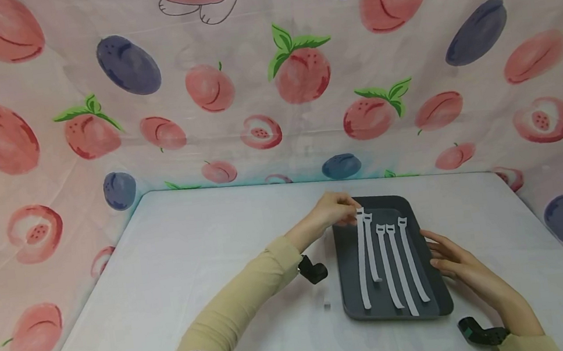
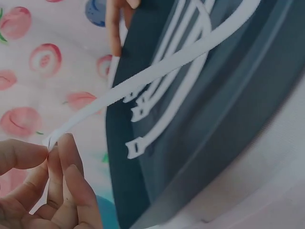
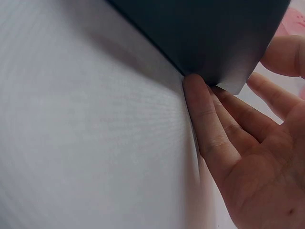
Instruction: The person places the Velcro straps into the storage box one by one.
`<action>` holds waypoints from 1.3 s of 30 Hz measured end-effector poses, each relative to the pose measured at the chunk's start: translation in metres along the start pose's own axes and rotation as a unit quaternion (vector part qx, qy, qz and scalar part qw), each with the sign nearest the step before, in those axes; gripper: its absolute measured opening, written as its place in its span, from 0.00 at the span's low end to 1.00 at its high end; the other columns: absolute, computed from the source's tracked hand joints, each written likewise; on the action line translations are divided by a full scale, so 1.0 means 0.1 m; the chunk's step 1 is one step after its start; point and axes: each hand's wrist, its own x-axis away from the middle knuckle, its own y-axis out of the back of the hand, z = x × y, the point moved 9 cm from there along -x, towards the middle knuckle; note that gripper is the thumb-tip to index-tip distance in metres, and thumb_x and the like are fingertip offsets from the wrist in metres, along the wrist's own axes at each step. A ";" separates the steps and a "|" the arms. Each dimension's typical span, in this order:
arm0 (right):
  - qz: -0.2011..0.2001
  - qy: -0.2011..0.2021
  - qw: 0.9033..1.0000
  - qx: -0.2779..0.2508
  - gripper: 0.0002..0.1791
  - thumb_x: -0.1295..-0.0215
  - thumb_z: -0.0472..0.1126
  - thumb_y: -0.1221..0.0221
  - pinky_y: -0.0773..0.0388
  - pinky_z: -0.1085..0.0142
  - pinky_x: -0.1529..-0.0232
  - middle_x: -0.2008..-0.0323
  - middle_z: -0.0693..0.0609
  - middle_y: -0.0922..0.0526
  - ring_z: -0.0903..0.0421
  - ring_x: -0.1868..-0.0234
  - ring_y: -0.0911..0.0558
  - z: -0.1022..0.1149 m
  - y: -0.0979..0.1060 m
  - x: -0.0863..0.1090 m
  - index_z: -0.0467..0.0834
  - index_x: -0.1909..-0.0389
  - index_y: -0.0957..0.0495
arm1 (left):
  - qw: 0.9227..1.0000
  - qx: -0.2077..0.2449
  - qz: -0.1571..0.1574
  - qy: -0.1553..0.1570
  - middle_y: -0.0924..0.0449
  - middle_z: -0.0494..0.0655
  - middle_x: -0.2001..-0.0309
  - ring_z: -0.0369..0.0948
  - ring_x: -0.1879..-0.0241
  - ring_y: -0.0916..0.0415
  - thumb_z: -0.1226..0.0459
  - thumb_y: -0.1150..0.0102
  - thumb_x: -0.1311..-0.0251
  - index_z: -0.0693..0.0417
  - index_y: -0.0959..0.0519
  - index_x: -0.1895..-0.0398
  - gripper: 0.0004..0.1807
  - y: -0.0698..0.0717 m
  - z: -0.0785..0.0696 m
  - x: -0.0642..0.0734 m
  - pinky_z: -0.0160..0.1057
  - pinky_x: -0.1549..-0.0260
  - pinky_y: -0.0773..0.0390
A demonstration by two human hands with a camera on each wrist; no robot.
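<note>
My left hand is over the far left corner of a dark grey tray. Its thumb and fingertips pinch one end of a white hook-and-loop cable tie, which slants across above the others in the left wrist view. Several more white ties with slotted heads lie lengthwise in the tray, heads toward the far side. Along the tray's right side, my right hand touches the wall with fairly straight fingers. The right wrist view shows its fingertips against the dark outer wall, low by the white tabletop.
The tray stands on a white table, right of the middle. A small grey piece lies left of it. Behind the table hangs a fruit-printed cloth. A black wrist camera sits near the tray's left side.
</note>
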 end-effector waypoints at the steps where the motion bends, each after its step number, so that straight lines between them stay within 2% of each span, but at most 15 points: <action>1: 0.000 0.000 1.000 -0.002 0.38 0.28 0.51 0.49 0.36 0.39 0.36 0.27 0.31 0.49 0.32 0.29 0.44 0.00 0.00 0.00 0.54 0.23 0.57 | 1.000 -0.002 0.000 0.002 0.14 0.52 0.66 0.39 0.69 0.16 0.66 0.45 0.36 0.56 0.17 0.58 0.09 -0.01 0.02 -0.02 0.34 0.65 0.19; 7: 0.000 0.000 1.000 -0.006 0.38 0.29 0.50 0.49 0.36 0.38 0.37 0.27 0.32 0.48 0.32 0.29 0.44 -0.02 -0.01 -0.01 0.54 0.24 0.57 | 1.000 -0.019 0.008 0.004 0.14 0.54 0.65 0.39 0.68 0.16 0.65 0.45 0.36 0.59 0.17 0.56 0.11 -0.07 0.12 -0.08 0.34 0.67 0.19; 11: 0.002 -0.001 1.000 -0.008 0.38 0.29 0.51 0.49 0.35 0.39 0.37 0.27 0.32 0.49 0.33 0.29 0.44 -0.03 -0.01 0.00 0.54 0.24 0.57 | 0.999 -0.040 0.009 -0.006 0.14 0.55 0.65 0.41 0.68 0.15 0.65 0.45 0.36 0.62 0.18 0.56 0.11 -0.10 0.15 -0.10 0.34 0.67 0.19; 17: -0.004 -0.003 1.000 -0.007 0.39 0.29 0.51 0.49 0.38 0.35 0.37 0.27 0.31 0.50 0.31 0.29 0.45 -0.03 -0.01 -0.01 0.53 0.24 0.56 | 0.998 -0.068 0.004 -0.017 0.14 0.55 0.65 0.42 0.70 0.15 0.66 0.43 0.37 0.61 0.16 0.59 0.09 -0.16 0.18 -0.11 0.31 0.73 0.21; 23: -0.008 -0.005 1.000 -0.006 0.39 0.29 0.51 0.48 0.38 0.34 0.38 0.27 0.31 0.50 0.29 0.29 0.45 -0.03 -0.01 -0.02 0.53 0.24 0.56 | 0.994 -0.111 0.000 -0.019 0.14 0.52 0.65 0.39 0.72 0.17 0.66 0.43 0.37 0.59 0.16 0.62 0.08 -0.20 0.20 -0.12 0.30 0.73 0.22; 32: 0.001 -0.002 1.000 -0.010 0.38 0.29 0.51 0.49 0.37 0.37 0.37 0.27 0.32 0.49 0.32 0.29 0.44 -0.03 0.00 0.00 0.55 0.24 0.57 | 0.984 -0.171 -0.008 -0.039 0.14 0.49 0.68 0.37 0.73 0.19 0.66 0.43 0.38 0.57 0.15 0.64 0.07 -0.21 0.17 -0.09 0.29 0.70 0.25; 39: -0.001 0.000 1.000 -0.009 0.38 0.29 0.50 0.49 0.37 0.36 0.37 0.27 0.32 0.49 0.32 0.29 0.44 -0.03 -0.01 -0.01 0.54 0.24 0.57 | 0.983 -0.176 -0.013 -0.042 0.14 0.49 0.66 0.37 0.73 0.18 0.66 0.43 0.39 0.57 0.16 0.63 0.08 -0.19 0.21 -0.09 0.28 0.70 0.25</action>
